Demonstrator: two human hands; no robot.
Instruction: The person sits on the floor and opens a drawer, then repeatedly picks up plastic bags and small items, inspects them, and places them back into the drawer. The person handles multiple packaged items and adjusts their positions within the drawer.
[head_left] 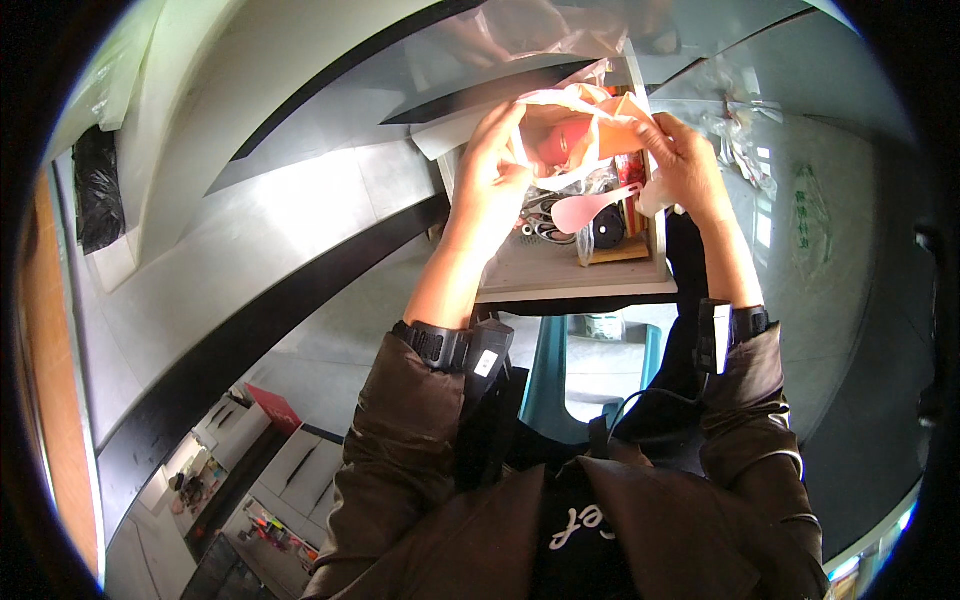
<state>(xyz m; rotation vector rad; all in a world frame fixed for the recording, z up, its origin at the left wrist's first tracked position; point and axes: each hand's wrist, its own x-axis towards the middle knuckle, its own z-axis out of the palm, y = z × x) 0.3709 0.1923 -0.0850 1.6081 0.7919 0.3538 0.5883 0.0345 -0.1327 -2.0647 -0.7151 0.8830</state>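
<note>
My left hand (492,172) pinches the left rim of a pale pink plastic bag (548,98), holding its mouth wide. My right hand (690,168) grips the bag's right side, where an orange part lies under the thumb. Inside the bag sits a red-pink item (563,142) whose kind I cannot make out. Just below the bag is a pink rice paddle (576,212); its handle reaches toward my right fingers, but whether they touch it I cannot tell. Beneath is a pulled-out drawer (575,293) with dark looped items (545,222) and a black round piece (607,232).
A teal stool (545,365) stands below the drawer. Crumpled clear plastic (740,145) and a clear bag with green print (812,220) lie to the right. At far left hangs a black plastic bag (97,190). Another drawer (265,530) with small things is open at lower left.
</note>
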